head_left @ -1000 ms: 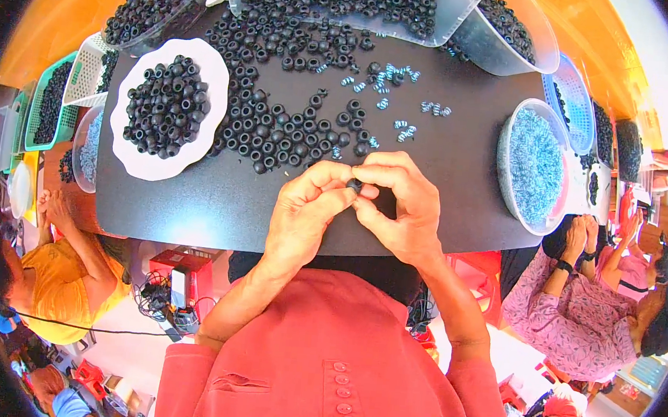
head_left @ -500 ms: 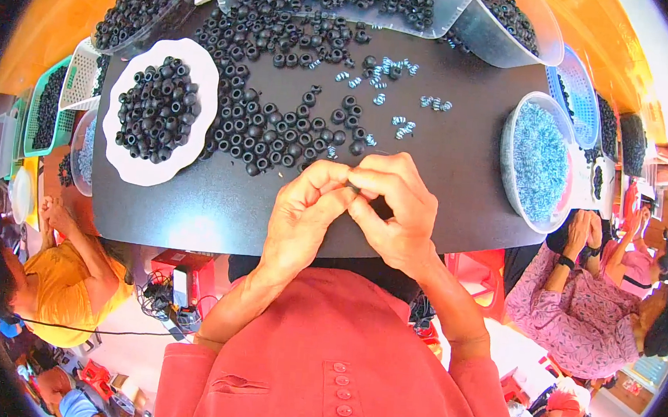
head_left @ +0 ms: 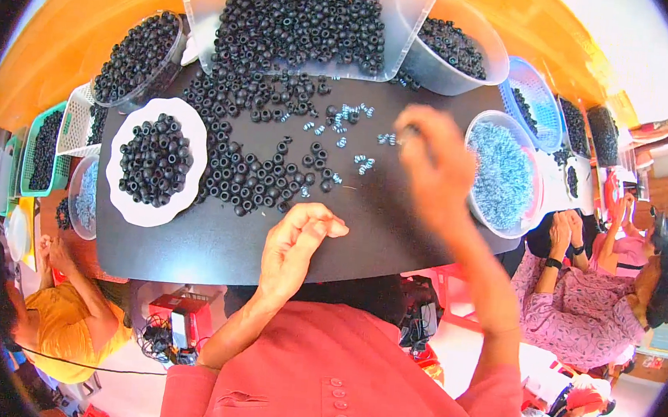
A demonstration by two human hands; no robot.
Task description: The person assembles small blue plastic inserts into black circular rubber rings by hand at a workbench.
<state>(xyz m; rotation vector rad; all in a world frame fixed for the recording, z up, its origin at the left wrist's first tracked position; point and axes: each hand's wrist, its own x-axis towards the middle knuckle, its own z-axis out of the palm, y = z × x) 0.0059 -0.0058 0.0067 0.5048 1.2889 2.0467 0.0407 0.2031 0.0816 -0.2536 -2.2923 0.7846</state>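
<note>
My left hand (head_left: 295,249) is held above the near edge of the dark table, thumb and fingertips pressed together; whatever lies between them, if anything, is hidden. Reaching forward and right, my right hand (head_left: 437,170) is blurred by motion. A small black bead (head_left: 410,131) shows in its pinched fingertips. Close to those fingertips lie small blue-and-white striped coils (head_left: 364,165). Loose black beads (head_left: 262,175) spread over the tabletop beyond my left hand. To their left, a white scalloped plate (head_left: 153,216) holds a heap of the same beads.
At the back, a clear bin (head_left: 408,28) spills beads onto the table. A translucent tub (head_left: 442,77) of beads stands beside it. On the right is a bowl (head_left: 497,228) full of blue coils, near a blue basket (head_left: 554,125). People sit working on both sides.
My hands were together, pinching something small; now they are apart. The right has swung forward and right with the bead, while the left stays near the table edge. The view has shifted.
</note>
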